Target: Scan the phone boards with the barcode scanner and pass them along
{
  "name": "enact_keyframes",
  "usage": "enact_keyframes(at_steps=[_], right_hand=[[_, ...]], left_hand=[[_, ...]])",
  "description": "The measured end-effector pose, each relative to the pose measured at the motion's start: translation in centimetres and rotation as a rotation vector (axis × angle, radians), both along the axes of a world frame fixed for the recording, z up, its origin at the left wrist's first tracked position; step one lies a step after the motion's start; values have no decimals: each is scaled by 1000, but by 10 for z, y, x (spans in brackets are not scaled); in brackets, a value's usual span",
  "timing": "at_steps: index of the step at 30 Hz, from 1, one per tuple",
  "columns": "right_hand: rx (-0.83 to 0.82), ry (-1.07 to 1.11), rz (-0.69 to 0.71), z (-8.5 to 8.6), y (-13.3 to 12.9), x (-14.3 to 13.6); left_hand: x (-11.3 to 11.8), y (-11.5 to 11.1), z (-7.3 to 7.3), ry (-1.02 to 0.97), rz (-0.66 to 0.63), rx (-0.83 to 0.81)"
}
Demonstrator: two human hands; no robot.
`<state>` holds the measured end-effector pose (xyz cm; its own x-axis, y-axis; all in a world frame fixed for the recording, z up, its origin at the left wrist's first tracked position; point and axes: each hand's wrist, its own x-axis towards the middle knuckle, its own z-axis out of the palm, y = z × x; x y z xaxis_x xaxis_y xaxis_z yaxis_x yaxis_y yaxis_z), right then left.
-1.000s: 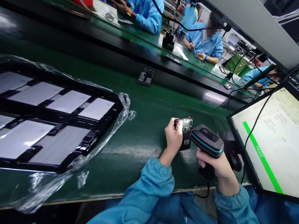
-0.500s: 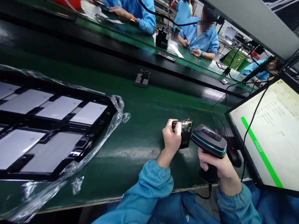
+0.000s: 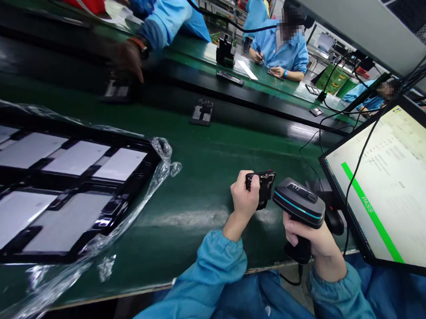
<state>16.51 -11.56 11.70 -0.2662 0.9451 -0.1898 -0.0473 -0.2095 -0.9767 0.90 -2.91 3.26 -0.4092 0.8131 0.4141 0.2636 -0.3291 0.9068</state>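
Note:
My left hand [image 3: 244, 193] is closed around the edge of an opened phone body [image 3: 266, 187], its inner parts showing at the top, held tilted just above the green bench. My right hand [image 3: 307, 233] wraps the handle of a black barcode scanner [image 3: 299, 200] with a blue stripe. The scanner's head points left at the phone body, close beside it but apart. Part of the scanner's grip is hidden by my fingers.
A black tray [image 3: 126, 193] of pale panels in clear plastic wrap lies left. One phone body [image 3: 202, 112] rests mid-bench. A monitor [image 3: 391, 187] showing a green PASS bar stands right, near a mouse [image 3: 335, 219]. Across the bench, a co-worker's hand [image 3: 129, 58] hovers by another phone body [image 3: 117, 88].
A co-worker's arm has reached across to the near side, where another phone body now shows at the far left. My phone body has tilted slightly; the scanner stays almost in place.

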Motion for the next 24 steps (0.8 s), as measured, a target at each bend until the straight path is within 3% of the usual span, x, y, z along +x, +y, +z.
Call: enact_keyframes(at_steps=[3, 6, 9, 14, 24], right_hand=[[40, -131, -4, 4, -4, -6], [214, -382, -55, 8, -11, -22], [368, -493, -66, 8, -16, -40], [362, -506, -29, 4, -16, -53], [329, -450, -62, 0, -18, -48]], left_hand=[[1, 0, 0, 21, 16, -15], [4, -1, 2, 16, 36, -49], [7, -4, 3, -38, 36, -136], [10, -5, 0, -79, 36, -225], [5, -4, 5, -34, 19, -245]])
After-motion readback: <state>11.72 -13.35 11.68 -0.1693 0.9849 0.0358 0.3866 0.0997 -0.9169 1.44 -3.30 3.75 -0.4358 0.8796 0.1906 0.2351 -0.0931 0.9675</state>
